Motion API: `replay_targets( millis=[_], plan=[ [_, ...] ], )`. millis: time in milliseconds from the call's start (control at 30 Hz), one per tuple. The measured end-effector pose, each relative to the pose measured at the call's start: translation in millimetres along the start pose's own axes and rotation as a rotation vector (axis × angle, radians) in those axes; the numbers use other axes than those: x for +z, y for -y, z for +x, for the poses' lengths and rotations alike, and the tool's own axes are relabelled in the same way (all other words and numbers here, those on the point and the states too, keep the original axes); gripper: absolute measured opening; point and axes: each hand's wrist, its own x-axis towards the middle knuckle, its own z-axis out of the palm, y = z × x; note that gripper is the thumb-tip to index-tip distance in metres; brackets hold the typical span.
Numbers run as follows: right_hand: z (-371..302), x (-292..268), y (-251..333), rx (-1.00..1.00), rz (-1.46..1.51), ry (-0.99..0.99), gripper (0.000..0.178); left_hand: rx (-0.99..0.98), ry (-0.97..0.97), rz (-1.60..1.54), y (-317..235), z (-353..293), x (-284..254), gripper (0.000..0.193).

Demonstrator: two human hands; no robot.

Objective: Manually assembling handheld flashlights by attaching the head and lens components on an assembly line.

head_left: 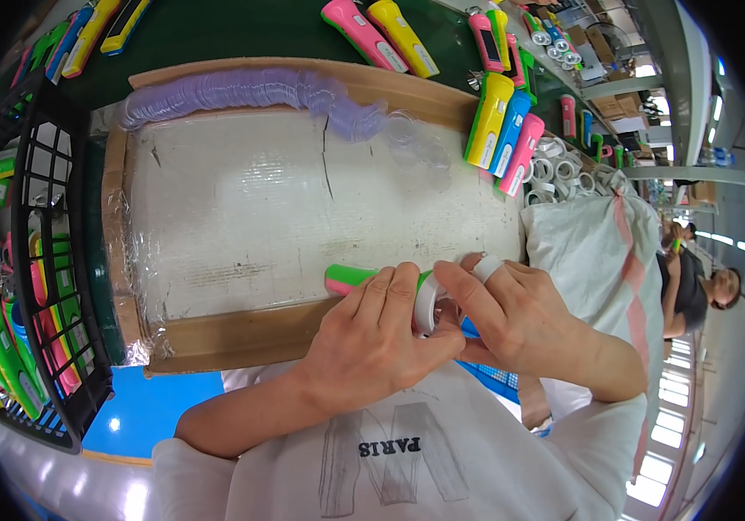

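Observation:
My left hand (372, 343) is wrapped round a green and pink flashlight (348, 278) near the front edge of a shallow cardboard tray (242, 334). A white ring (425, 306) sits at the flashlight's head end, between my two hands. My right hand (529, 317) is closed at that end, its thumb and fingers by the ring. Another white ring (486, 267) shows at the right hand's fingers. My fingers hide most of the flashlight's head. Along the tray's far side lies a long row of thin clear purplish discs (225, 90), with several loose ones at its right end.
At left stands a black plastic basket (77, 286) of colourful flashlights. Yellow, blue and pink flashlights (504, 130) rest on the tray's far right corner. Beside it, a white woven sack (585, 239) holds white rings (555, 169). Another person (694, 282) is at far right.

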Motion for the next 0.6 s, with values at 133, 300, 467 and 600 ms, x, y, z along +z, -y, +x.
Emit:
replay_targets(
  millis=[133,300,467,600],
  plan=[
    [-4.2,12.8,-9.1,-0.193,-0.006,-0.118,0.063,0.036,0.008,0.013,-2.6,-0.8,0.6,0.014],
    [-4.8,20.2,5.9,0.096,0.117,-0.108,0.064,0.002,-0.072,-0.018,0.6,-0.8,1.2,0.02],
    [10.9,-8.6,-10.5,-0.154,0.077,-0.045,0.062,-0.01,0.069,-0.034,3.7,0.6,-8.8,0.018],
    [-0.9,3.7,-10.3,-0.116,0.127,-0.091,0.052,0.031,0.122,-0.079,2.5,6.2,-7.7,0.021]
  ],
)
